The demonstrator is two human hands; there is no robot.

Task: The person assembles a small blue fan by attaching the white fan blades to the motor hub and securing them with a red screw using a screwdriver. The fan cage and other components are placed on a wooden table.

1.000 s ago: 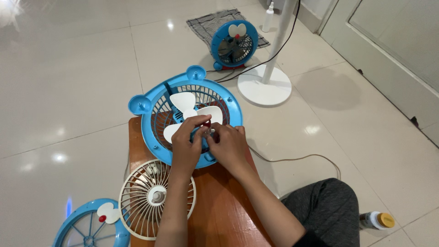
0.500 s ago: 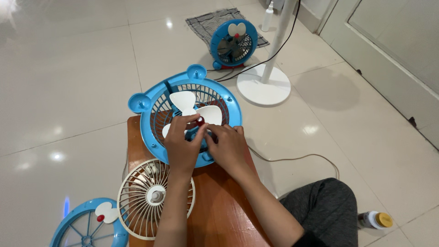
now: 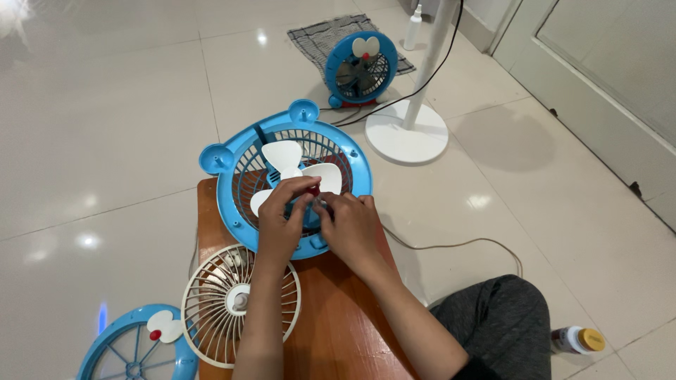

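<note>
Glossy white floor tiles (image 3: 105,105) surround a low wooden stool (image 3: 338,317) where both hands meet. Fingertips of the left hand (image 3: 282,222) pinch a small red cap (image 3: 313,188) at the hub of the white blade (image 3: 292,172); the right hand (image 3: 352,225), just beside it, curls its fingers in against the same hub, though what they grip I cannot tell. Under the fingers lies the open blue fan housing (image 3: 232,204), tilted on the stool's far end. Judging by this, the fan is half apart: its front grille (image 3: 137,348) lies on the floor, near the left elbow, while the blade sits on its shaft. Nearer, a white fan guard (image 3: 218,309) rests on the stool. Beyond the fingers stand a second blue fan (image 3: 360,67), a white stand base (image 3: 406,132) and a grey mat (image 3: 317,35); a bottle (image 3: 581,339) lies by the knee.
</note>
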